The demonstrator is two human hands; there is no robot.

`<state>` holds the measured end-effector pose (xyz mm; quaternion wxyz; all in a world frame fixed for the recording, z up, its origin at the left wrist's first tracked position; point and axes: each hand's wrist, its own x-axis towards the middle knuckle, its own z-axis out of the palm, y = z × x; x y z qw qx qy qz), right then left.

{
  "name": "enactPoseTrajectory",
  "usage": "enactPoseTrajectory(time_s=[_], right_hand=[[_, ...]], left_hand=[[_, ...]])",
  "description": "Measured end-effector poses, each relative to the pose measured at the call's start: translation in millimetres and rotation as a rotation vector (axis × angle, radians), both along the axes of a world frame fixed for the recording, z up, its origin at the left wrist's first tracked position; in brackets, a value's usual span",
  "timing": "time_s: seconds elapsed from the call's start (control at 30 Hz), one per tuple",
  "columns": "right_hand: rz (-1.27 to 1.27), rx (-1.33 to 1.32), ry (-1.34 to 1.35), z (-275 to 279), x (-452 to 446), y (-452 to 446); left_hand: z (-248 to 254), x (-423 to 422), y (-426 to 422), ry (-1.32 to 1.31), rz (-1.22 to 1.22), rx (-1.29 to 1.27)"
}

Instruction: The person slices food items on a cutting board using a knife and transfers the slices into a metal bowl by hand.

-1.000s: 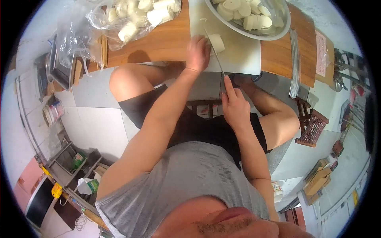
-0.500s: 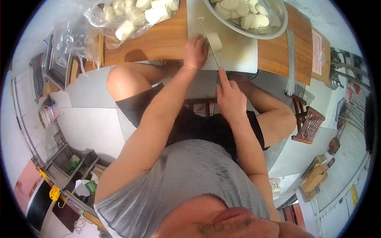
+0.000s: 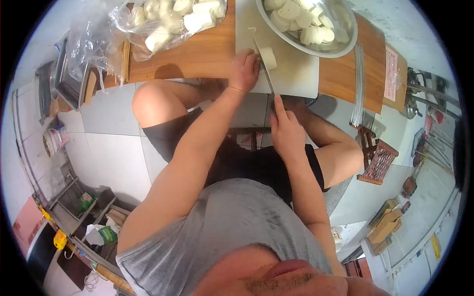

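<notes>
A knife (image 3: 264,61) slants across the pale cutting board (image 3: 296,79), its handle in my right hand (image 3: 287,130), with the index finger laid along it. On the right side of the blade lies a thick white piece (image 3: 268,57). My left hand (image 3: 244,70) is at the blade's left side, fingers curled beside it; what they hold, if anything, is hidden. A small white scrap (image 3: 252,29) lies near the knife's tip. Above the board's right part stands a metal bowl (image 3: 316,51) with several white round slices in it.
A clear plastic bag (image 3: 159,39) with white chunks lies on the wooden table (image 3: 197,61) at the left. Thin metal rods (image 3: 359,84) lie at the right, near a cardboard box (image 3: 399,84). A small woven-topped stool (image 3: 378,163) stands on the floor.
The camera view has shifted slightly. My left hand stays beside the blade and my right hand keeps the knife; the piece now shows a little apart from the blade.
</notes>
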<state>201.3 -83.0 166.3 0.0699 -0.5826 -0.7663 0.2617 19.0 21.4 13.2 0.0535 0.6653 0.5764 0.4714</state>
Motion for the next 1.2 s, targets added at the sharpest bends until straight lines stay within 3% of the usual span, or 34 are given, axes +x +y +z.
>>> enactPoseTrajectory(time_s=[0.23,0.33,0.43,0.57,0.77,1.0,1.2], right_hand=[[-0.046,-0.117,-0.056,10,-34,37],[-0.001,-0.02,-0.043,3,-11,18],[-0.037,-0.178,-0.066,12,-6,9],[-0.037,-0.152,-0.04,9,-29,41],[0.009,-0.083,-0.077,-4,-4,6],[0.003,-0.003,-0.025,-26,-13,26],[-0.006,-0.102,-0.071,-18,-17,26]], left_hand=[[-2,-1,-1,0.072,0.025,-0.062],[-2,-1,-1,0.048,0.022,-0.033],[-7,0,-1,0.057,0.014,0.017],[-6,-1,-1,0.048,0.004,-0.022],[-5,-1,4,0.026,0.018,0.021],[-7,-2,2,0.025,0.008,-0.009],[-7,0,-9,0.06,0.016,-0.06]])
